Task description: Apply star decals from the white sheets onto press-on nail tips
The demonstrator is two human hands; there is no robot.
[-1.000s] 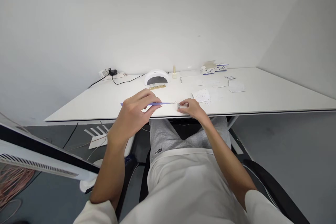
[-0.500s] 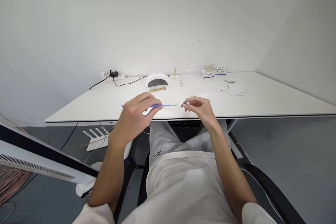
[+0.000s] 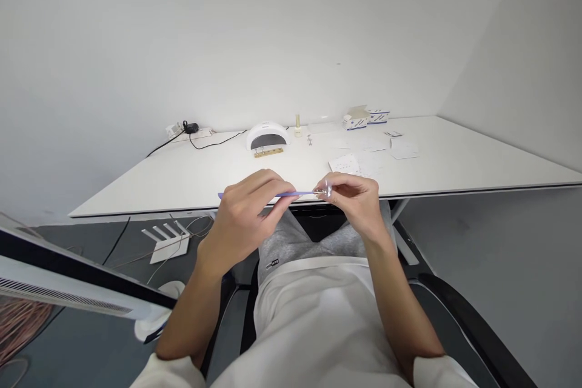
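We hold a purple stick [image 3: 304, 193] to a small clear piece [image 3: 328, 188] above the worktop [image 3: 209, 173]'s front edge.
Left hand [image 3: 250, 207] pinches the stick; right hand [image 3: 361, 201] grips the piece.

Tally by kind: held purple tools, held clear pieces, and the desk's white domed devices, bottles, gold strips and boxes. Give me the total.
Purple tool: 1
Clear piece: 1
White domed device: 1
Bottle: 1
Gold strip: 1
Boxes: 2
Total: 7
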